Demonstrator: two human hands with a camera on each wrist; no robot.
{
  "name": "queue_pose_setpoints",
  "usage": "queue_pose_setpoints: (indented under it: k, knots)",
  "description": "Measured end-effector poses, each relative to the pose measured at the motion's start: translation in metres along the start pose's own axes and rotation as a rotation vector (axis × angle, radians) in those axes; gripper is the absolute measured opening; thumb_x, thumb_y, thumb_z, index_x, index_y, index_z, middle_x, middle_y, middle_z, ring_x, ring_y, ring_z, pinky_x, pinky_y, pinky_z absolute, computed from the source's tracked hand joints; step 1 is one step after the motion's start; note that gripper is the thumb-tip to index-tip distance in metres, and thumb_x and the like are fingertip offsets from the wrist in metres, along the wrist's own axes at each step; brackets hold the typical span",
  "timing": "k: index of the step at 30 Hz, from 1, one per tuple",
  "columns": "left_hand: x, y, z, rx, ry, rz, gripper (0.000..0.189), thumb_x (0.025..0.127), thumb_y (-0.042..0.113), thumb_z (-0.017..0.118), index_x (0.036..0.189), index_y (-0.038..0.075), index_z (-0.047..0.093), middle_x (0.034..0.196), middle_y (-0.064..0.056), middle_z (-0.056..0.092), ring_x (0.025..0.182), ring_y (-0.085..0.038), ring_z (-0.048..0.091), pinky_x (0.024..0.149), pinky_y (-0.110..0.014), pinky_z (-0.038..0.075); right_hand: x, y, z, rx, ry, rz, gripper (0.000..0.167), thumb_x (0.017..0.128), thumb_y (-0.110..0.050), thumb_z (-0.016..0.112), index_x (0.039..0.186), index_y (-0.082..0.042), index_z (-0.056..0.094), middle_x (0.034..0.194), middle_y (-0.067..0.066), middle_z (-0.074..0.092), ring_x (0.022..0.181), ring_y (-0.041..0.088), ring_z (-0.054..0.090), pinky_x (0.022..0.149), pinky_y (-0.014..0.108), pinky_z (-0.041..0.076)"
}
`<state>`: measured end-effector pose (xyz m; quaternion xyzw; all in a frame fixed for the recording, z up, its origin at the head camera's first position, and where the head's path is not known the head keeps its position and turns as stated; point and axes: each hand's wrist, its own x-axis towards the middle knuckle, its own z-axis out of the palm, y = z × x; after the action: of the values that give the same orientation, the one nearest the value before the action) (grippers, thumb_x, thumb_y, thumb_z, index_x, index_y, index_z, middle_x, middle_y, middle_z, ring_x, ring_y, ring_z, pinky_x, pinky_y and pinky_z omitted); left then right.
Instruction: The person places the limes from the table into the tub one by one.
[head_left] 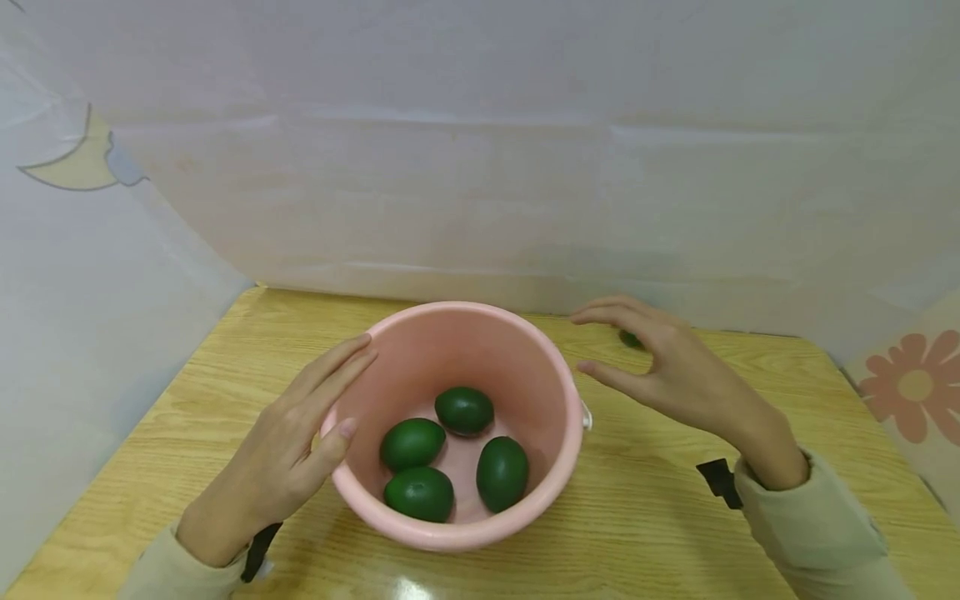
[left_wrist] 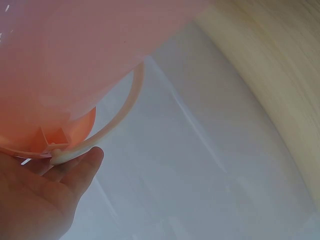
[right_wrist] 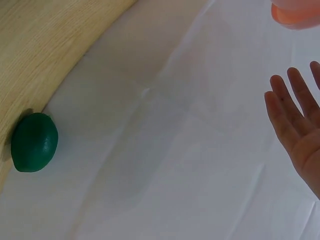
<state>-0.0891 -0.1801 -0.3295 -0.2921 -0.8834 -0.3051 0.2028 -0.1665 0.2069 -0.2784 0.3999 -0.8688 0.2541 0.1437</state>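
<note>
A pink bucket [head_left: 452, 533] stands on the table with several dark green, egg-shaped fruits [head_left: 421, 493] lying at its bottom. At the bucket's left rim, my left hand [head_left: 281, 450] rests with long, nearly straight fingers; the left wrist view shows them beside the white handle's [left_wrist: 117, 117] pivot. My right hand [head_left: 667, 367] is raised to the right of the bucket, thumb and fingers spread, holding nothing. Behind it, mostly hidden in the head view, another green fruit [right_wrist: 34, 142] lies by the table's far edge.
The wooden table [head_left: 637, 533] meets a pale hanging sheet [head_left: 480, 200] at the back. A moon print [head_left: 82, 162] is on the left side, a flower print [head_left: 915, 385] on the right. On the bucket's right side, the white handle end [head_left: 587, 416] sticks out.
</note>
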Motion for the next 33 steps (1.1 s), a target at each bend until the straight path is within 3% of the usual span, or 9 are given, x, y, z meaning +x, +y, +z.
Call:
queue_pose_setpoints:
  k: [12, 23, 33]
  knots:
    - [0.001, -0.001, 0.001, -0.001, 0.005, 0.007, 0.062, 0.089, 0.011, 0.056, 0.15, 0.009, 0.043, 0.159, -0.008, 0.037, 0.145, -0.022, 0.037, 0.119, -0.014, 0.019, -0.007, 0.024, 0.005, -0.022, 0.016, 0.047, 0.055, 0.08, -0.009, 0.081, 0.131, -0.015, 0.062, 0.132, 0.004, 0.062, 0.124, 0.019, 0.056, 0.102, 0.014, 0.041]
    - [0.001, -0.001, 0.001, -0.003, 0.002, 0.004, 0.064, 0.088, 0.01, 0.056, 0.151, 0.01, 0.043, 0.158, -0.008, 0.037, 0.145, -0.022, 0.038, 0.12, -0.014, 0.02, -0.013, 0.045, 0.009, -0.041, -0.007, 0.086, 0.055, 0.082, -0.013, 0.081, 0.133, -0.015, 0.06, 0.134, 0.005, 0.06, 0.125, 0.022, 0.056, 0.098, 0.042, 0.048]
    - [0.001, -0.002, 0.001, -0.007, 0.006, 0.01, 0.063, 0.089, 0.011, 0.055, 0.151, 0.01, 0.043, 0.158, -0.007, 0.037, 0.144, -0.022, 0.038, 0.119, -0.014, 0.02, -0.017, 0.062, 0.012, -0.067, -0.017, 0.093, 0.054, 0.081, -0.014, 0.081, 0.131, -0.012, 0.061, 0.132, 0.005, 0.061, 0.123, 0.025, 0.057, 0.096, 0.045, 0.049]
